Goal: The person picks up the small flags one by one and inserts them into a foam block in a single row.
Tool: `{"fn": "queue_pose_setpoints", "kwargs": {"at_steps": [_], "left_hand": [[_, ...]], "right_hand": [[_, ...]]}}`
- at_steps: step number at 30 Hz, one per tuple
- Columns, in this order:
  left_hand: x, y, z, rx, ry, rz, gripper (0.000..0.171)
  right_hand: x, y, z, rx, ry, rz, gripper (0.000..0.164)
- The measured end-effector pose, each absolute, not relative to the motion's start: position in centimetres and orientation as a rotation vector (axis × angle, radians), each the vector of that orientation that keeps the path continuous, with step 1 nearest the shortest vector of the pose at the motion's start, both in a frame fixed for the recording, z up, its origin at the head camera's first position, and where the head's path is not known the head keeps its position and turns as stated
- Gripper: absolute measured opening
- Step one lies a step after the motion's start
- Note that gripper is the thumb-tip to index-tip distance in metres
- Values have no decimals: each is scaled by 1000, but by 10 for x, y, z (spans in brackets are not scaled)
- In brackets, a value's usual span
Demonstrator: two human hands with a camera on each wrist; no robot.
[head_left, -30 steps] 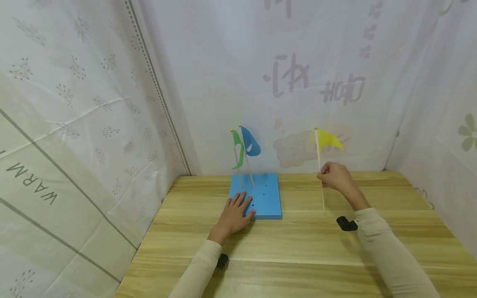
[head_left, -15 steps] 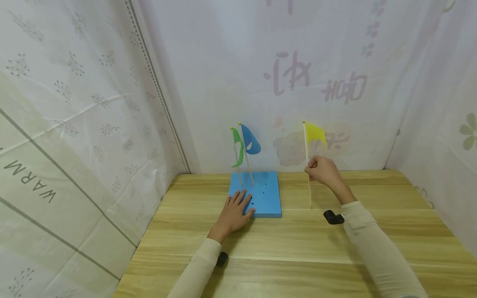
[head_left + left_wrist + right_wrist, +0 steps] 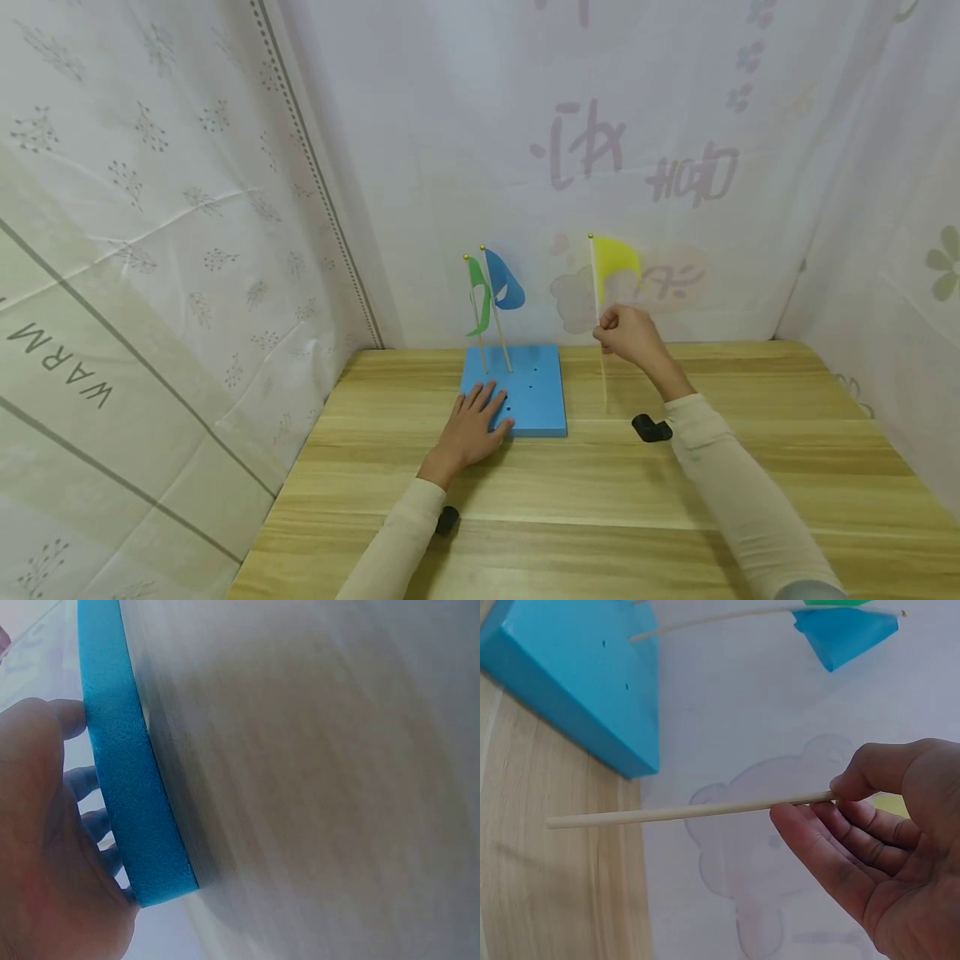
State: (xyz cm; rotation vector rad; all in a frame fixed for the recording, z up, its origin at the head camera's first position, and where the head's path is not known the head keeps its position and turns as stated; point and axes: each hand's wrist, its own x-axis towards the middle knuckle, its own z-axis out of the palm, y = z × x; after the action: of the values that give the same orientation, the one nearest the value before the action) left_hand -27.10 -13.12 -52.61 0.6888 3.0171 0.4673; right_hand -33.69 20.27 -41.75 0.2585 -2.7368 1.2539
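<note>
My right hand [image 3: 630, 335] pinches the thin wooden stick of a yellow flag [image 3: 615, 260] between thumb and fingers. The flag stands nearly upright, right of the blue foam board [image 3: 543, 408]. In the right wrist view the bare lower end of the stick [image 3: 630, 817] points toward the table, free of the board. My left hand [image 3: 468, 429] rests with spread fingers on the board's near left part; in the left wrist view its fingertips lie over the board's upper edge. A green flag [image 3: 480, 296] and a blue flag [image 3: 506, 283] stand in holes at the board's back left.
Several small dark holes dot the board, such as the hole [image 3: 530, 387] right of centre. The wooden table [image 3: 570, 517] ends against a pale printed curtain [image 3: 465, 167] behind. Black wrist cameras, such as the right camera [image 3: 651, 428], hang under both sleeves.
My right hand has carried the yellow flag leftward and slightly up, closer to the board. My left hand and the two planted flags have stayed in place.
</note>
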Motion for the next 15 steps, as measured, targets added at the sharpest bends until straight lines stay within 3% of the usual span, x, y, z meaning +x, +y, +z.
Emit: {"fn": "queue_pose_setpoints", "kwargs": {"at_steps": [15], "left_hand": [[-272,-131,-528,693,3025,466,64]], "right_hand": [[-345,168,-406,286,-2700,1251,12]]}}
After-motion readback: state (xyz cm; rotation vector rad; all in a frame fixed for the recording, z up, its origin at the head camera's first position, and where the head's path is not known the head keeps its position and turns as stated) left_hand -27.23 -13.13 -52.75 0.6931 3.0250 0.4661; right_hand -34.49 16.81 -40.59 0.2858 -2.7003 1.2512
